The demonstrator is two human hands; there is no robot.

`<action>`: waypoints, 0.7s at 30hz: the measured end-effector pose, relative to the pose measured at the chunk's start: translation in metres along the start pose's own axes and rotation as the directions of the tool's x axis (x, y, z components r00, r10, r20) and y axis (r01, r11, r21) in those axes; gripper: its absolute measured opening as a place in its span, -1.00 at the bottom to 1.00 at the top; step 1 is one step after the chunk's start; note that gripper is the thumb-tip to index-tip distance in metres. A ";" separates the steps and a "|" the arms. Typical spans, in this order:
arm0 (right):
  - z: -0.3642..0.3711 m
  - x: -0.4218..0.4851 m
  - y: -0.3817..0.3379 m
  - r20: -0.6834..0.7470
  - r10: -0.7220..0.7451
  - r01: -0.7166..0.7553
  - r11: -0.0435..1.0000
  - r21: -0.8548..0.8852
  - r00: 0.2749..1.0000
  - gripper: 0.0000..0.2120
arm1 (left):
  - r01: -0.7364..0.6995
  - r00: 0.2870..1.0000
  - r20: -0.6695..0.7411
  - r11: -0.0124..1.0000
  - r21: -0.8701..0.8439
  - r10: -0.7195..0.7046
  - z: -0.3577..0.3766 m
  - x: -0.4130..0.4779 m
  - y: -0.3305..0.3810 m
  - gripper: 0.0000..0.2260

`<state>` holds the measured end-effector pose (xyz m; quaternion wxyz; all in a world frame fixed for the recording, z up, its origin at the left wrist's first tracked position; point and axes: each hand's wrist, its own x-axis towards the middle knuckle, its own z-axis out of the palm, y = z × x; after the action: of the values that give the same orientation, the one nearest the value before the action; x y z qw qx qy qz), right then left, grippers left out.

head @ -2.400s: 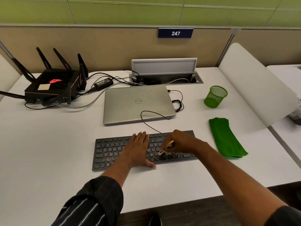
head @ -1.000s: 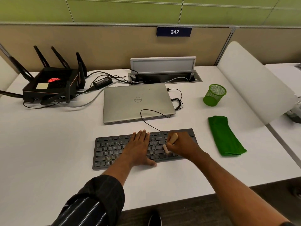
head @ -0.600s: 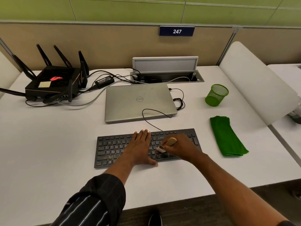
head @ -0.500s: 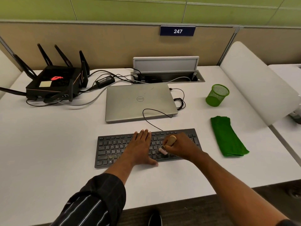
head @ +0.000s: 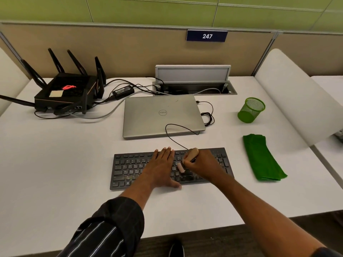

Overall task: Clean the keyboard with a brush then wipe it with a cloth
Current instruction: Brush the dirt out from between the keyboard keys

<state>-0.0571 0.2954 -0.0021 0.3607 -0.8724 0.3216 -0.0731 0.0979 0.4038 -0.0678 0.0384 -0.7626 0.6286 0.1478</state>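
Note:
A black keyboard point(head: 130, 167) lies on the white desk point(head: 55, 173) in front of me. My left hand point(head: 161, 167) rests flat on its middle keys, fingers straight. My right hand point(head: 200, 166) grips a small brush point(head: 192, 152) with a light wooden handle; its dark bristle end touches the keys just right of my left hand. A folded green cloth point(head: 259, 156) lies on the desk to the right of the keyboard, apart from both hands.
A closed silver laptop point(head: 161, 115) sits behind the keyboard, with the keyboard's thin black cable looping over it. A black router point(head: 65, 93) with antennas and cables stands far left. A green mesh cup point(head: 251, 110) is at the right, near a white divider point(head: 297, 101).
My right hand has moved the brush in short strokes over the keys right of centre, its handle tilting back and forth. My left hand has stayed flat on the keyboard.

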 end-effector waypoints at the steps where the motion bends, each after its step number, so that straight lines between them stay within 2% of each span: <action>1: 0.003 0.000 -0.001 -0.018 0.008 -0.008 1.000 0.000 1.000 -0.97 | 0.000 1.000 -0.003 1.000 -0.002 0.000 0.000 0.000 0.000 0.23; 9: 0.012 -0.001 -0.004 0.096 0.009 -0.004 0.999 -0.049 0.995 -0.89 | 0.005 1.000 0.001 1.000 -0.004 -0.005 0.001 0.000 -0.001 0.23; 14: 0.010 0.001 -0.005 -0.025 0.002 -0.002 1.000 0.001 1.000 -0.88 | 0.011 1.000 0.000 1.000 0.017 -0.011 0.001 -0.002 -0.002 0.22; 21: 0.016 -0.005 -0.005 0.074 -0.029 0.033 0.998 -0.049 0.997 -0.90 | 0.015 1.000 0.010 1.000 0.016 -0.015 -0.001 -0.005 -0.003 0.21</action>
<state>-0.0528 0.3104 -0.0096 0.3488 -0.8882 0.2964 -0.0385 0.1006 0.4090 -0.0659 0.0490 -0.7662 0.6239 0.1463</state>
